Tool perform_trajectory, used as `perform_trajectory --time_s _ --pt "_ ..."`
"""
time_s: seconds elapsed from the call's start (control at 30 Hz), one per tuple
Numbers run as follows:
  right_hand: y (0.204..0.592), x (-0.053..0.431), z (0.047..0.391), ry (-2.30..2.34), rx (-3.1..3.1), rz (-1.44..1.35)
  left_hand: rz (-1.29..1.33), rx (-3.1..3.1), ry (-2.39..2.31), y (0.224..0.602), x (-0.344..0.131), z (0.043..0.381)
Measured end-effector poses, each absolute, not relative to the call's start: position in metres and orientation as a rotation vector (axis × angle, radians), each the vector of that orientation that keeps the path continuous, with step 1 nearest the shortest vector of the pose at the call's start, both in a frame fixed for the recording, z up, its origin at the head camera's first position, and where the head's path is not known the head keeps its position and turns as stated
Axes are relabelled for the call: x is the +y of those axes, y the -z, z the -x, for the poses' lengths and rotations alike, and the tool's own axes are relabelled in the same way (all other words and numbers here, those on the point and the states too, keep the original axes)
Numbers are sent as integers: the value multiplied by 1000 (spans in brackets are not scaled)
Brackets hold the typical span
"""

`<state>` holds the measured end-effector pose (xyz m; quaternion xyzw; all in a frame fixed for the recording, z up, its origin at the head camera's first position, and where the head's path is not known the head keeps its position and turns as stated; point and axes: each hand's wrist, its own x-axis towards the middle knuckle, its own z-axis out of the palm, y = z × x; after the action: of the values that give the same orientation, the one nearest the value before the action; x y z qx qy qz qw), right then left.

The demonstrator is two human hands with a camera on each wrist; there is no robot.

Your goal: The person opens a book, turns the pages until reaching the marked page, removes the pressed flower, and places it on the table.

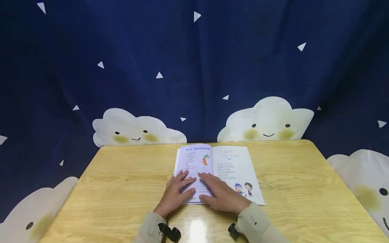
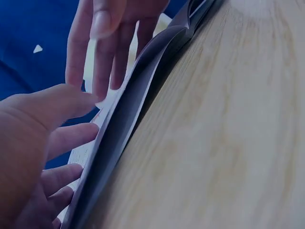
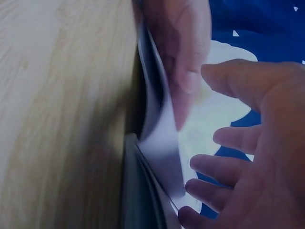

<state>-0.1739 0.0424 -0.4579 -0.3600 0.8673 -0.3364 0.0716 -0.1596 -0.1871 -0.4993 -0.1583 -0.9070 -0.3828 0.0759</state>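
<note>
An open book (image 1: 230, 156) with printed pages lies on the wooden table, its spine running away from me. Its left page (image 1: 190, 158) bears a blue heading and a carrot picture; the right one shows text and two cartoon children (image 1: 244, 189). My left hand (image 1: 177, 193) rests with fingers spread over the lower left page. Beside it, my right hand (image 1: 223, 194) reaches from the right across the fold, its fingertips over that same page. Neither hand's fingers are curled round anything. In the left wrist view, the pages (image 2: 128, 102) bow up from the table along the near edge.
The light wooden table (image 1: 127, 179) extends to both sides of the book. Behind it hangs a dark blue curtain (image 1: 136, 44) with white triangles and smiling clouds (image 1: 267, 118). Black wrist-worn devices (image 1: 170, 233) sit at both sleeve cuffs (image 1: 152, 226).
</note>
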Motion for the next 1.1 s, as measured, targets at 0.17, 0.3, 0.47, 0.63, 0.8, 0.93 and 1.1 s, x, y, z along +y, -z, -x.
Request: perform_trajectory --time_s 0.17,0.3,0.47,0.63,0.8,0.93,1.1 --pt "448 56 171 1026 2606 1039 482 -2740 1082 501 -185 158" --pt "441 71 169 1030 2647 970 470 -2743 1051 504 -186 156" --pt "436 94 168 1043 2694 835 464 -2743 1058 505 -187 154" --pt "434 123 166 1057 2700 661 479 -2746 1062 504 -184 156" --pt "436 143 164 990 2727 526 488 -2739 1037 503 -185 156" --pt "435 152 164 837 2779 463 492 -2723 1018 503 -185 156" --pt "433 155 164 718 2802 424 474 -2734 1015 503 -182 156"
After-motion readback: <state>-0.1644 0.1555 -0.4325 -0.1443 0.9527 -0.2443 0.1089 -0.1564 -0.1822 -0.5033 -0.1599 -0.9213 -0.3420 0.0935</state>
